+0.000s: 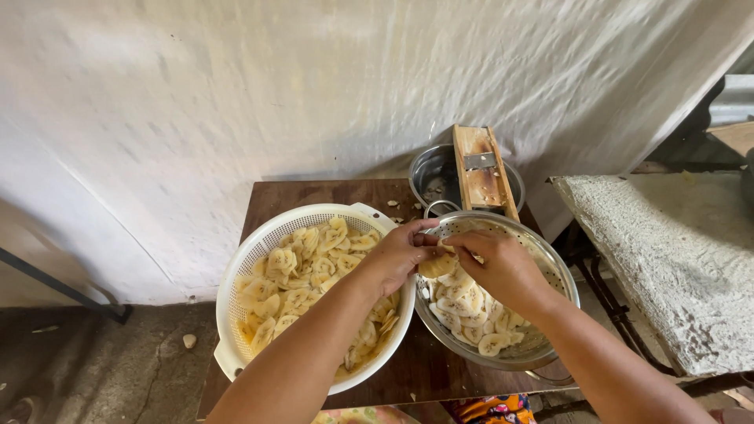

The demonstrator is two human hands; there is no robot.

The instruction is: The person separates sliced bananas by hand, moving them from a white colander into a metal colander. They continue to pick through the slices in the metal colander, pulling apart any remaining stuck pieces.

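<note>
— Banana slices (459, 302): where do they lie?

— One heap fills the bottom of the metal colander (550, 263) on the right of the wooden desk (275, 196); a larger heap lies in the white plastic colander (236, 275) beside it on the left. The two rims touch or nearly touch near the middle.

— And the person's hands?

— Both meet over the near rim of the metal colander. The left hand (397, 255) reaches across the white colander, and the right hand (503, 267) comes in above the metal one. Between them they hold a small clump of slices (437, 265).

— How do the fingers stand?

— The left fingers (424, 233) are curled and pinch the top of the clump. The right fingers (471, 243) are bent inward and pressed on its other side.

— What else is on the desk?

— Behind the metal colander stands a steel pot (436, 177), with a wooden slicer board (483, 188) leaning across its rim, blade slot upward. A few scraps lie on the wood near it. A white sheet (314, 78) hangs behind everything.
</note>
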